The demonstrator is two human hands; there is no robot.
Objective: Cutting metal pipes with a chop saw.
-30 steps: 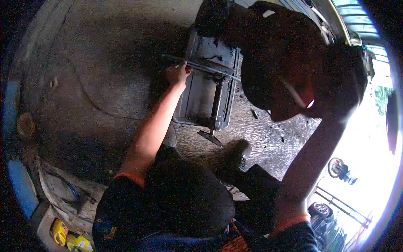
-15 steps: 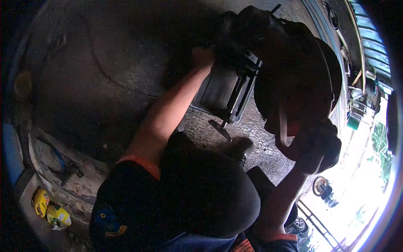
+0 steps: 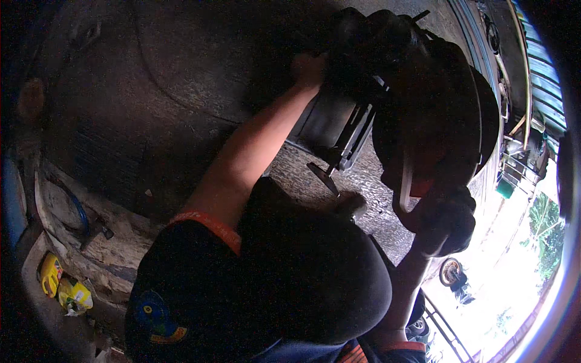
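Head view: right fingers [image 3: 449, 219] encircle handle [image 3: 402, 196], machine [image 3: 433, 91] hides floor [image 3: 369, 209], left fingers [image 3: 310, 64] shadowed, unclear.

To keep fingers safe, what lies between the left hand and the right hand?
Between them, the head view shows part of the metal base and the dark machine.

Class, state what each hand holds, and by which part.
Right hand: the dark machine, by its near-end handle. Left hand: too shadowed to tell.
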